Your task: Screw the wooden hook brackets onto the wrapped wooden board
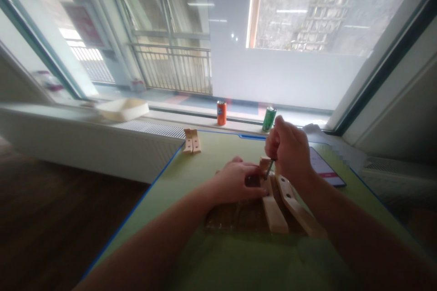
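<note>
My right hand (288, 148) is closed in a fist round a screwdriver (269, 169). Only its short metal shaft shows, slanting down to a pale wooden piece; the handle is hidden in the fist. The wooden piece (275, 213) lies lengthwise on the table, its near end pointing towards me. Thumb and fingers of my left hand (235, 182) grip that piece on either side of the screwdriver's tip. Just right of it lies a second wooden piece (290, 200) with dark holes, partly behind my right wrist. Beneath the left hand is a clear plastic tray (221, 223), contents blurred.
Two short holed wooden pieces (192, 142) stand at the green table's (164, 191) far left corner. A tablet (327, 170) lies at the right. On the sill are an orange can (221, 113), a green can (269, 119) and a cream box (123, 109), before a large window.
</note>
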Demonstrator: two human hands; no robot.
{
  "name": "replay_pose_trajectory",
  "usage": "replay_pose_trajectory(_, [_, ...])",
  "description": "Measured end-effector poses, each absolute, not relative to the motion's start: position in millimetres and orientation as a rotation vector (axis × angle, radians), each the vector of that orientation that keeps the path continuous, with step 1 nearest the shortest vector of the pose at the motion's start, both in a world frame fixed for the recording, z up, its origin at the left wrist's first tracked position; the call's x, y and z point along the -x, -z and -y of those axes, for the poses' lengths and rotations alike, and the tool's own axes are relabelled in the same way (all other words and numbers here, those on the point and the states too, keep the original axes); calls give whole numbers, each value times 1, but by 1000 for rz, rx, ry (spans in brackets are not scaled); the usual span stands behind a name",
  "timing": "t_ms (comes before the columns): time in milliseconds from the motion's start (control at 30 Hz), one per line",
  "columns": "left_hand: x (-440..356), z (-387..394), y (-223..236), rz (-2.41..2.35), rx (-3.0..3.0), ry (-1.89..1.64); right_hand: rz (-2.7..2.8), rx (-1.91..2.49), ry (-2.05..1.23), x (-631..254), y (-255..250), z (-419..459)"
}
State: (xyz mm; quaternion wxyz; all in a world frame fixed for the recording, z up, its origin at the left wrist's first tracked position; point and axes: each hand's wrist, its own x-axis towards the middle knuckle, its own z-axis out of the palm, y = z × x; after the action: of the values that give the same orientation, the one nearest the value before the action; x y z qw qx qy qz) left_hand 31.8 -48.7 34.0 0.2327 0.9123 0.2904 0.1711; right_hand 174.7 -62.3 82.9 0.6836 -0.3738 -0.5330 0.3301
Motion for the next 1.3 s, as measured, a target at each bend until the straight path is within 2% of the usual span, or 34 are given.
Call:
replay_pose_trajectory(200, [-31,49,-33,-799,-2523,-516,1308,779,-873,-183,-85,58])
replay_pose_trajectory(300, [-30,51,-35,-774,-2545,-553,1556,855,-899,-193,-96,60])
replay_pose_trajectory(500, [-30,53,-41,-806,-2486,-602,2157,1193,-588,-228,-126,80])
replay_pose_trajectory(700, [-33,54,-38,-816,-2356,-605,2260,1322,-380,-239,-134,97])
replay_pose_trajectory(833, [-35,51,-38,-945,-2347,-799,2267,1298,-244,-235,-136,96])
replay_pose_trajectory(967, [-40,53,-60,-1007,-2407,-917,2261,1277,-176,-231,-135,93])
replay_pose_trajectory(1133, [-55,49,-110,-814,-2493,-563,2254,1239,-77,-231,-134,96])
replay_pose_trajectory(1300, [-61,38,-131,-805,-2471,-629,2246,1194,-103,-234,-134,98])
